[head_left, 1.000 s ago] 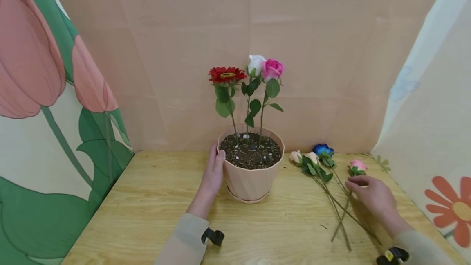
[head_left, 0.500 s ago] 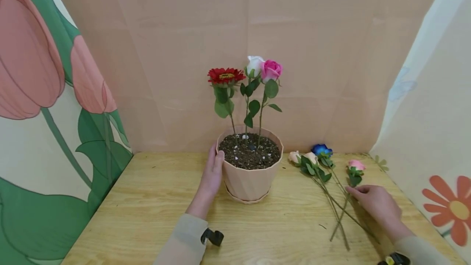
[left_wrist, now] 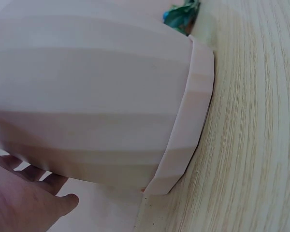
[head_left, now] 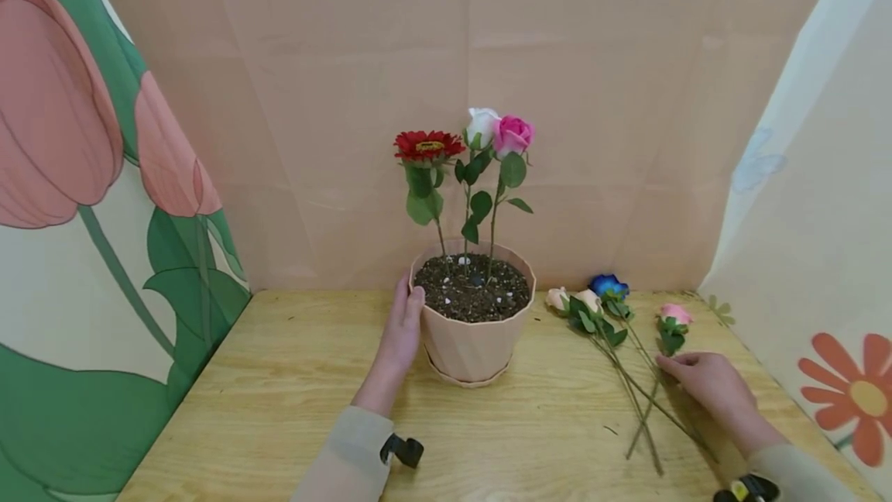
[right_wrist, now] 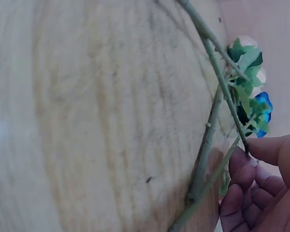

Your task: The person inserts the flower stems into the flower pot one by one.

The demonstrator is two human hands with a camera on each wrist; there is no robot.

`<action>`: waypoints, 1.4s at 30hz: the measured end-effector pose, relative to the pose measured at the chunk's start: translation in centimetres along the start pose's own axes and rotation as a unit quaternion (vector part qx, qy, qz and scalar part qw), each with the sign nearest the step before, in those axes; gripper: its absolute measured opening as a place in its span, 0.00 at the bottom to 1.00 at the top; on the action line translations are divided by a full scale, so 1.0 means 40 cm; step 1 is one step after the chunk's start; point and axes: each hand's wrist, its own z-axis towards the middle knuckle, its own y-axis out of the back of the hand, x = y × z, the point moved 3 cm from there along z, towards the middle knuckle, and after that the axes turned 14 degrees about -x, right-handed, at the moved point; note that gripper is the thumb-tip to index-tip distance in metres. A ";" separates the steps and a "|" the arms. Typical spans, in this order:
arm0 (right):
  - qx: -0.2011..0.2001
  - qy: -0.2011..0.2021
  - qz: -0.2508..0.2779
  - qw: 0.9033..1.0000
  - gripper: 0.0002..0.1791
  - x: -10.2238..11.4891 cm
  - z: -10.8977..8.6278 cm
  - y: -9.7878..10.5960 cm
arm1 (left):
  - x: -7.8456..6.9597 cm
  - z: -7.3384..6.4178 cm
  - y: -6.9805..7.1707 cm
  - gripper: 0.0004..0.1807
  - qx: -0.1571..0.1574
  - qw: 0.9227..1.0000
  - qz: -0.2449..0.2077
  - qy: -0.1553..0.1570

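My left hand (head_left: 403, 324) rests against the left side of a pale pink flowerpot (head_left: 477, 347), its fingers along the wall near the rim. Dark soil (head_left: 463, 302) with white bits fills the pot. A red daisy-like flower (head_left: 428, 146), a white rose (head_left: 481, 126) and a bright pink rose (head_left: 513, 134) stand upright in it. At the right, my right hand (head_left: 714, 386) pinches the stem of a light pink rose (head_left: 674, 314) between thumb and finger, below its leaves. In the right wrist view, stems (right_wrist: 224, 94) cross close to my fingertips (right_wrist: 239, 157).
Left of the light pink rose lie a blue rose (head_left: 608, 285) and two cream roses (head_left: 588, 300), their stems crossing on the wooden table (head_left: 313, 393). The pot stands on a saucer (head_left: 470, 380). A pinkish backdrop (head_left: 334, 99) closes the back; flower-printed panels flank both sides.
My right hand has slid a little down toward the table's near side, showing more of the leaves under the light pink rose. The left hand and pot stay in place.
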 end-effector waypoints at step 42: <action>-0.213 0.101 0.170 0.957 0.33 0.361 -0.034 0.214 | -0.008 -0.006 0.001 0.34 -0.004 1.000 0.004 0.000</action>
